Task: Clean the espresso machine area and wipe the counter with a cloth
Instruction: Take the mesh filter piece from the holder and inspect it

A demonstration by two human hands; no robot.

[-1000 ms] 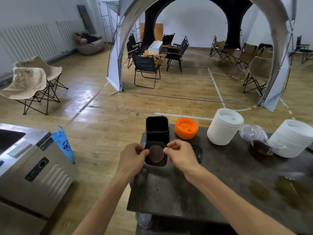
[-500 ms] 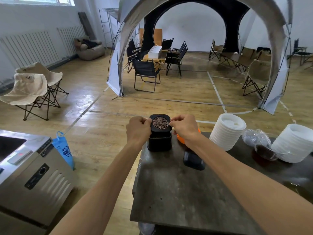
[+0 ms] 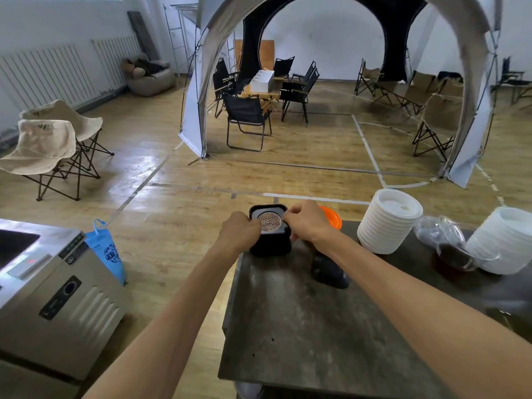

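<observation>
Hands: left hand [image 3: 240, 230] and right hand [image 3: 306, 223] meet at the far left corner of the desk [image 3: 302, 326], each with fingers curled onto one side of a black insert [image 3: 269, 223].
Insert: square black tray with a round patterned metal grille in its middle, lying flat and level, pinched from left and right.
Container: black square container [image 3: 270, 246] directly under the insert; the insert sits in its mouth, though whether it is fully seated cannot be told.
Key relation: the insert lies straight ahead, between the two hands, equally near both; its travel appears to be vertical.
Nearby: black object [image 3: 329, 272] just right of the container, under the right forearm; orange lid [image 3: 334, 218] behind the right hand.
Further right: stack of white lids [image 3: 388, 223], well apart.
Cloth: none visible, so wiping looks not yet begun.
</observation>
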